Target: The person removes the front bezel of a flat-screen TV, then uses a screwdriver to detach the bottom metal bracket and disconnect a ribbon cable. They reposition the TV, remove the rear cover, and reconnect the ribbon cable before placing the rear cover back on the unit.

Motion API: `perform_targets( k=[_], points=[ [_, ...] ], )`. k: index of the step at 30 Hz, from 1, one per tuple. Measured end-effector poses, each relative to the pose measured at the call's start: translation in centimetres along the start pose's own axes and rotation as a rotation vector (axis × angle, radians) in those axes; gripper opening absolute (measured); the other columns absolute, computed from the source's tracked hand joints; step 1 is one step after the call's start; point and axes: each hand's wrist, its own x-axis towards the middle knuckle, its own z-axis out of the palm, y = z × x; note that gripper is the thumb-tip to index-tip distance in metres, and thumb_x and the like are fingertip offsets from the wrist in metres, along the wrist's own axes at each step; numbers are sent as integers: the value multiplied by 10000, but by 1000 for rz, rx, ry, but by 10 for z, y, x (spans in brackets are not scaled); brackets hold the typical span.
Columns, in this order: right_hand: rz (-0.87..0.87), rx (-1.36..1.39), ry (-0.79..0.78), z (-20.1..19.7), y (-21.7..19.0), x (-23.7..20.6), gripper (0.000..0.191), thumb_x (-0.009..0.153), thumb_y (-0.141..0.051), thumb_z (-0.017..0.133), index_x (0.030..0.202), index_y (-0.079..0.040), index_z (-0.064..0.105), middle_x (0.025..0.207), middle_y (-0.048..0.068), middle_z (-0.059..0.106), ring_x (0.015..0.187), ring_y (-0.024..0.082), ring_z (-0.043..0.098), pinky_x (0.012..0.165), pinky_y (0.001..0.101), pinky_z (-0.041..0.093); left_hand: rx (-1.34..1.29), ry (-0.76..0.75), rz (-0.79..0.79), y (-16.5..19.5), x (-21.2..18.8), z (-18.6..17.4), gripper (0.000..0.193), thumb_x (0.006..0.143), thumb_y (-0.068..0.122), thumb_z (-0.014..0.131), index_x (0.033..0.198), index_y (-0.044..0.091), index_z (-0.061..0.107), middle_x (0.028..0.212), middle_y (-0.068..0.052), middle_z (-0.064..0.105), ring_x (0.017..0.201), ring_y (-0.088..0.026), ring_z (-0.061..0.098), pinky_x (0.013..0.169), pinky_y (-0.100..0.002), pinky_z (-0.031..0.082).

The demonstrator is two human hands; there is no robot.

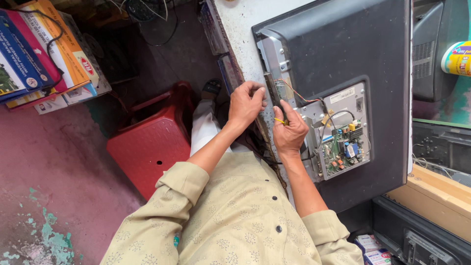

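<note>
Pinching, seemingly, a yellow tool (279, 120) between right hand (289, 131) fingertips.

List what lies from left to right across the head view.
Stack of books → red plastic stool → left hand → right hand with a small yellow tool → green circuit board → wooden frame.
</note>
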Motion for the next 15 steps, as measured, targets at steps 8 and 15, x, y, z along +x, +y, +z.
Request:
perform_targets(
  k=[8, 15],
  points=[
    [-182, -56, 79, 5, 0, -2, 196, 962, -108, 789, 1143, -49, 743, 997, 149, 747, 878, 313, 729, 765, 384, 575, -36, 1, 0, 10, 9, 3, 270, 870, 174, 773, 1005, -49, 700, 804, -79, 760, 689, -104, 730, 593, -264, 619],
    [-167, -26, 107, 3, -3, -5, 245, 926, -77, 817, 1142, -66, 702, 1111, 134, 742, 970, 323, 741, 830, 386, 592, -174, -127, 21, -5, 16, 1, 278, 903, 111, 769, 1078, -79, 667, 919, -100, 748, 783, -119, 715, 689, -276, 629]
  ],
)
